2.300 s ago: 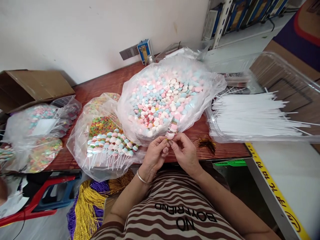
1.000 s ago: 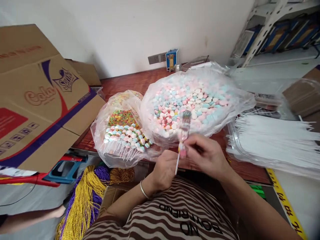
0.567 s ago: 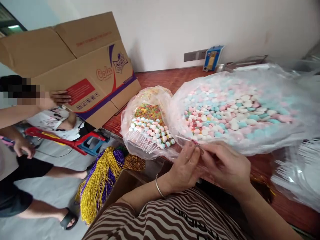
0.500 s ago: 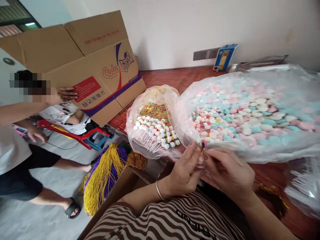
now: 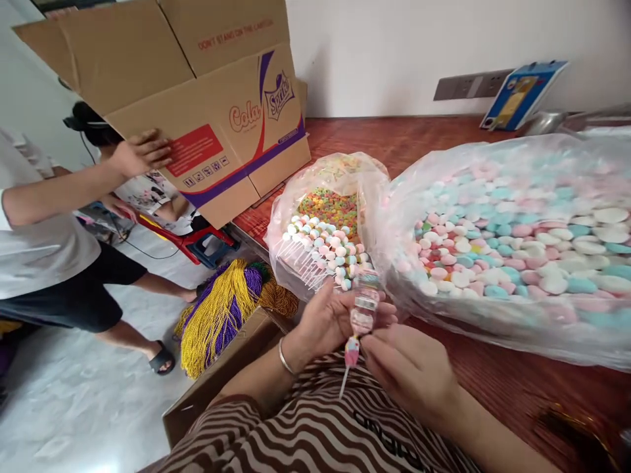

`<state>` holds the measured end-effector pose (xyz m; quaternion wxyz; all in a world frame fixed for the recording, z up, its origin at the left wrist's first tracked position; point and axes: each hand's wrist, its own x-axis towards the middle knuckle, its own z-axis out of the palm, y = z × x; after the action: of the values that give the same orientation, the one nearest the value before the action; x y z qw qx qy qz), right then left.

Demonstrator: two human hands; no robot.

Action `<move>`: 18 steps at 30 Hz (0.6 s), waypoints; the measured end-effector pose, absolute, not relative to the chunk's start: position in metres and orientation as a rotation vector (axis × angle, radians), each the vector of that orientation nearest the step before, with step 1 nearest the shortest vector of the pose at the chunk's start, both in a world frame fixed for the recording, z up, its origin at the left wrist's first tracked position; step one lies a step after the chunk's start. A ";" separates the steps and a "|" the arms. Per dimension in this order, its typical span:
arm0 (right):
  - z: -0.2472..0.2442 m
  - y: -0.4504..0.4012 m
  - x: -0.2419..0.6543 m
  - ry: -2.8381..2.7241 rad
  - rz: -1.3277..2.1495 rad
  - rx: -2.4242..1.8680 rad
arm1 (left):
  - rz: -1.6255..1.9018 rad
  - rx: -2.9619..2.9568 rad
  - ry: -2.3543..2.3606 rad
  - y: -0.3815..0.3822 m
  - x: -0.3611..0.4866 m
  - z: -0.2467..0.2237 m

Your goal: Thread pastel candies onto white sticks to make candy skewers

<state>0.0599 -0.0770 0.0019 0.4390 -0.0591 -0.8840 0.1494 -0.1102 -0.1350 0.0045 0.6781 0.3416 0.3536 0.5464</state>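
Observation:
A lollipop of stacked marshmallow candy (image 5: 365, 307) in clear wrap tilts over my lap, with a small pink and yellow piece at its neck and a white stick pointing down. Behind it my left hand (image 5: 323, 323) is open, its fingers stretched out under the wrap. My right hand (image 5: 417, 371) pinches the wrap near the neck. Just beyond, a clear plastic bag (image 5: 282, 226) holds several candy sticks (image 5: 315, 253) on top of small colourful candies (image 5: 328, 209). To the right lies a large clear bag of pastel candies (image 5: 513, 263).
A Cola and Sprite carton (image 5: 217, 125) stands at left, with another person's hand (image 5: 142, 152) on it. Gold and purple bead strings (image 5: 217, 315) hang by an open carton (image 5: 221, 374). A blue device (image 5: 523, 95) sits against the wall on the red table (image 5: 419, 135).
The lollipop has come down toward my lap and shows in full. My left fingers have spread from a closed grip. The view has shifted, and the other person has moved a little.

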 end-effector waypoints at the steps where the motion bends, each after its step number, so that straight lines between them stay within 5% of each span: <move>1: -0.002 -0.076 0.053 -2.180 0.593 -0.256 | 1.258 0.904 0.812 -0.137 -0.117 0.008; 5: -0.016 -0.065 0.014 -1.837 1.699 -0.548 | 1.206 1.793 1.127 -0.152 -0.138 0.008; 9: -0.031 -0.082 -0.044 -1.315 2.418 -0.572 | 1.447 1.843 1.658 -0.176 -0.151 -0.008; 15: -0.046 -0.122 -0.095 -1.393 2.723 -0.519 | 1.628 1.402 2.246 -0.223 -0.192 -0.044; 18: -0.051 -0.112 -0.092 -2.020 2.400 -0.444 | 1.440 1.074 2.486 -0.250 -0.221 -0.065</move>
<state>-0.0923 -0.1116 -0.0509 -0.0134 -0.1400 -0.6375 0.7575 -0.2211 -0.2503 -0.0649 0.0373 0.3500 0.8099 0.4692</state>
